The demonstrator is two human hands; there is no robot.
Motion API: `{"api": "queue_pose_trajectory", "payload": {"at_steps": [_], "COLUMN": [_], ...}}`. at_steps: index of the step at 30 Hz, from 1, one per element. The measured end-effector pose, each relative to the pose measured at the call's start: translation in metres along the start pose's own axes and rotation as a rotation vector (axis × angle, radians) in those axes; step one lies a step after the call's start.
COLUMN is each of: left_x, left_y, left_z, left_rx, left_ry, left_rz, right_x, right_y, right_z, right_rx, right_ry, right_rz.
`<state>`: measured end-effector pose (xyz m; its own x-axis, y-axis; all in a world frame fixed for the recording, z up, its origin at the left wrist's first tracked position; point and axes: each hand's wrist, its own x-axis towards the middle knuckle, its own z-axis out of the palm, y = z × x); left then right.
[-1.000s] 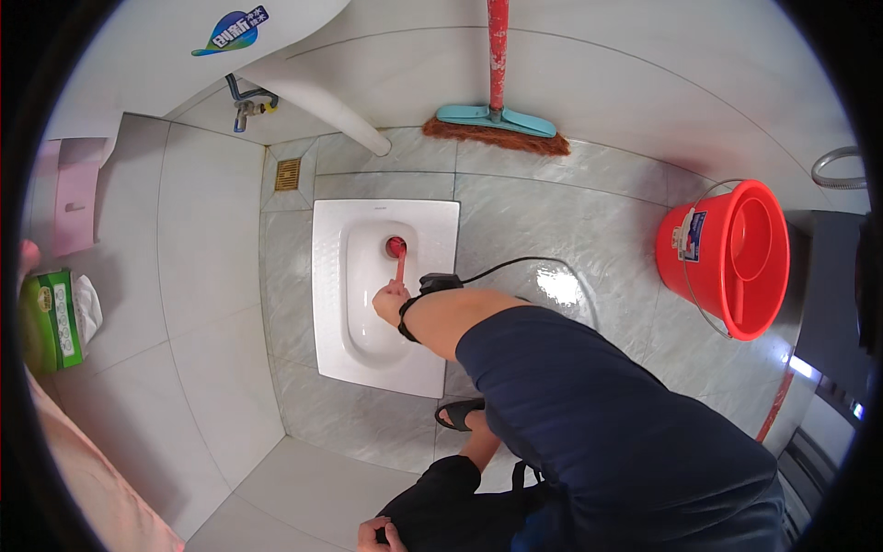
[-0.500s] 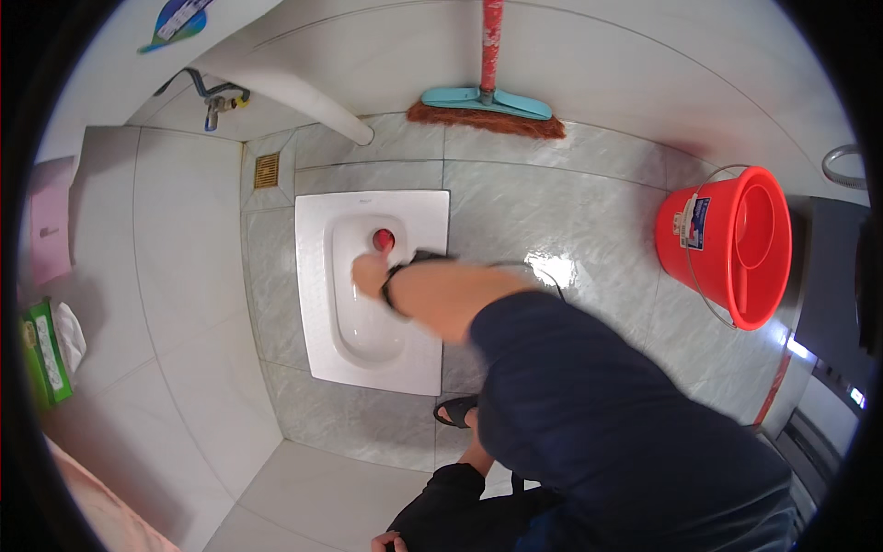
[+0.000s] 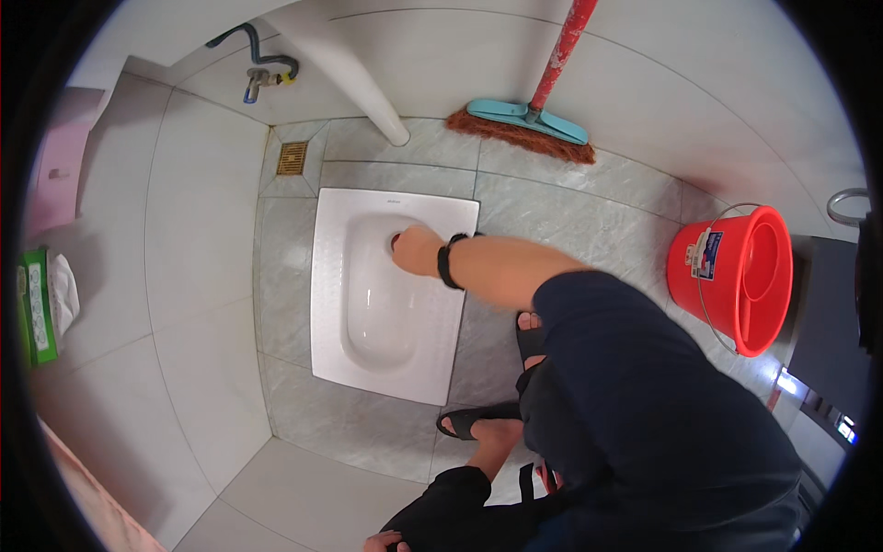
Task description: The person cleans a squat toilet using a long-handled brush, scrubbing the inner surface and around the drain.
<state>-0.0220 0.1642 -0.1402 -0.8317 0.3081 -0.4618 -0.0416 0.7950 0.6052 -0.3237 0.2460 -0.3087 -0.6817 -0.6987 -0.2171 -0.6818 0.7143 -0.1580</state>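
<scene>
Our left hand (image 3: 386,541) rests at the lower edge against a dark trouser leg; how far open it is we cannot tell. Farther out, our right hand (image 3: 417,250), black wristband behind it, is closed around what seems to be a red brush (image 3: 395,241) inside the white squat toilet pan (image 3: 368,322). At the left edge sits a green rectangular packet (image 3: 35,304). Right, the red bucket (image 3: 736,276) carries a white-and-blue label. Beyond leans a teal-headed broom (image 3: 529,120).

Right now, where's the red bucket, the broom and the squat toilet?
red bucket (image 3: 736,276), head view, outer wall.
broom (image 3: 524,133), head view, brown bristles.
squat toilet (image 3: 368,322), head view, white basin.
</scene>
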Motion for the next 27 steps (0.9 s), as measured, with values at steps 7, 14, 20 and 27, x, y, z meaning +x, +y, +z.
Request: {"api": "queue_pose_trajectory", "payload": {"at_steps": [7, 14, 20, 27], "left_x": [-0.022, -0.206, -0.222, -0.23], "left_y": [-0.011, -0.042, -0.058, -0.09], "left_z": [-0.024, -0.148, -0.145, -0.146], "left_rx": [-0.053, -0.052, -0.012, 0.0], "left_ry": [0.033, 0.302, 0.253, 0.055], "left_rz": [-0.025, -0.236, -0.233, -0.191], "right_x": [-0.01, 0.038, 0.048, 0.069], "right_y": [0.065, 0.02, 0.006, 0.008], "right_z": [-0.076, -0.016, -0.033, -0.101], "right_rx": [-0.018, -0.026, -0.108, -0.181], "right_ry": [-0.001, -0.086, -0.098, -0.042], "right_rz": [-0.237, -0.017, -0.212, -0.399]}}
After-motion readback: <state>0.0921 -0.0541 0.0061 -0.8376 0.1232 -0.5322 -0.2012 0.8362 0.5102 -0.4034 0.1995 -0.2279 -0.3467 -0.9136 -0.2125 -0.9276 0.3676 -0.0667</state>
